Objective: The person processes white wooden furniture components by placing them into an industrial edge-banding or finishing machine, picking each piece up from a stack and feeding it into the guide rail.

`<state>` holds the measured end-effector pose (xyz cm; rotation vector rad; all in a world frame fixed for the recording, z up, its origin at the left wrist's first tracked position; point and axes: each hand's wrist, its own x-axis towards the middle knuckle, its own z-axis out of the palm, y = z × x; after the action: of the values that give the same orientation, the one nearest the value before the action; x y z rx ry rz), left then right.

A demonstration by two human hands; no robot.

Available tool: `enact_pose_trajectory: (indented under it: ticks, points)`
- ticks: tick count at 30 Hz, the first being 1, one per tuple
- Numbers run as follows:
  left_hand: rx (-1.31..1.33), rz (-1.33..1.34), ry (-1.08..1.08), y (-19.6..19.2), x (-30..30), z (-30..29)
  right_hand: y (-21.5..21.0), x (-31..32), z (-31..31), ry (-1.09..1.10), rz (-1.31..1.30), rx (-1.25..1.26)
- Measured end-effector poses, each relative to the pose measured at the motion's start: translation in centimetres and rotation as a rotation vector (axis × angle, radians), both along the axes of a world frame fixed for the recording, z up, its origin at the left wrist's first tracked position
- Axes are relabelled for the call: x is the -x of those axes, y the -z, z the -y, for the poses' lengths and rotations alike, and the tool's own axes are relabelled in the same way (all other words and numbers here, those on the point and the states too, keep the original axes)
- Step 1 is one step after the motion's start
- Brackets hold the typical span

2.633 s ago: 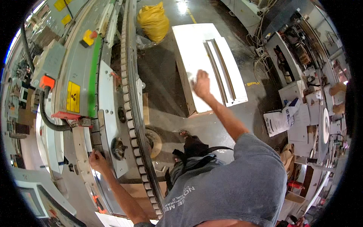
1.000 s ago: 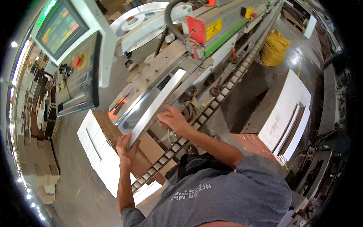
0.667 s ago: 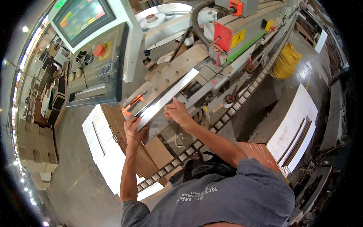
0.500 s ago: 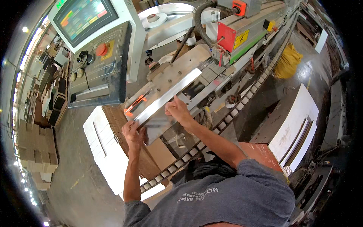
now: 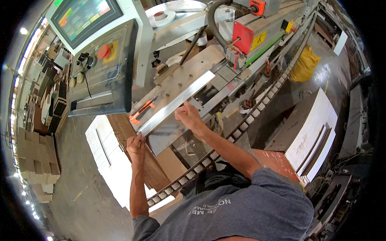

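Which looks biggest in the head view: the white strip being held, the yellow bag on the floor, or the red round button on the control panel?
1. white strip
2. yellow bag, though it lies farther off
3. red round button

A long white strip is lying on the metal infeed table of the machine, its near end overhanging the edge. An orange-handled tool is resting beside it, while a roller chain track is running alongside.
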<state>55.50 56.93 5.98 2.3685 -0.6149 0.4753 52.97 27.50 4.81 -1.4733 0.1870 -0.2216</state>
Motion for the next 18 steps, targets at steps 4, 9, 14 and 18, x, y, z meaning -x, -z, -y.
enact_pose_trajectory:
  ticks: [4,9,14,18]
  points:
    - [-0.073,0.051,0.042,-1.0,0.0,1.0,0.0,-0.3,1.4,-0.044,-0.089,0.179]
    - [-0.096,0.108,0.074,-2.1,-0.1,3.4,2.6,-1.5,2.6,0.115,0.061,0.21]
    - [-0.163,0.113,0.099,-2.5,-0.7,6.4,0.1,-0.9,5.8,0.157,0.094,0.177]
    - [-0.136,0.149,0.112,-1.9,-1.4,9.1,-0.8,-1.0,8.6,0.133,0.05,0.178]
